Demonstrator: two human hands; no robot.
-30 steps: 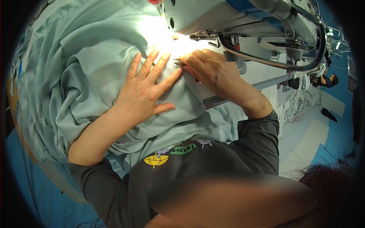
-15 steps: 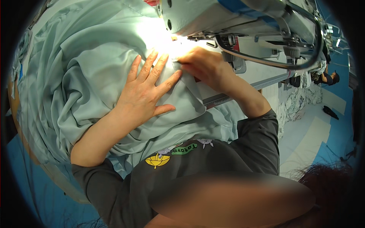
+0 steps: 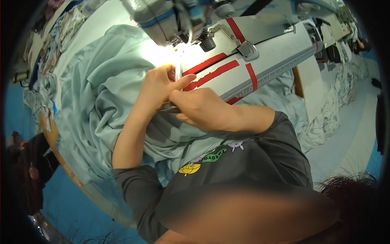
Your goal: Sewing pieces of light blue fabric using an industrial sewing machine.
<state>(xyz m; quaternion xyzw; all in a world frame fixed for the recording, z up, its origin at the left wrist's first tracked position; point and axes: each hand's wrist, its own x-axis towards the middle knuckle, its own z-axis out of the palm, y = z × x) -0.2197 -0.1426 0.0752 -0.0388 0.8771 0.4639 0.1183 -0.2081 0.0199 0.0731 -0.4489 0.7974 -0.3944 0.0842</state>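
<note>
Pale green fabric [image 3: 97,93] lies in loose folds over the left of the sewing table and down to my lap. My left hand [image 3: 156,87] is at the fabric's right edge, just below the lit needle area, its fingers curled on the cloth and its thumb stretched to the right. Close against it, my right hand [image 3: 205,109] is closed, thumb and forefinger pinched at the same edge. A thin shiny edge shows under the right fingers; I cannot tell what it is. Above both hands stands the sewing machine head [image 3: 156,20], its needle lost in glare.
Right of the hands is the white machine bed [image 3: 211,75] with red tape strips [image 3: 252,77] and a ruler along its front edge. Mixed cloth [image 3: 48,53] is heaped at the far left. More fabric [image 3: 325,122] hangs at the right. Someone's dark sleeve shows at the left rim.
My left hand has gone from lying flat and spread to curled at the fabric edge. The right hand has come down and left beside it. The view has shifted, showing more machine bed.
</note>
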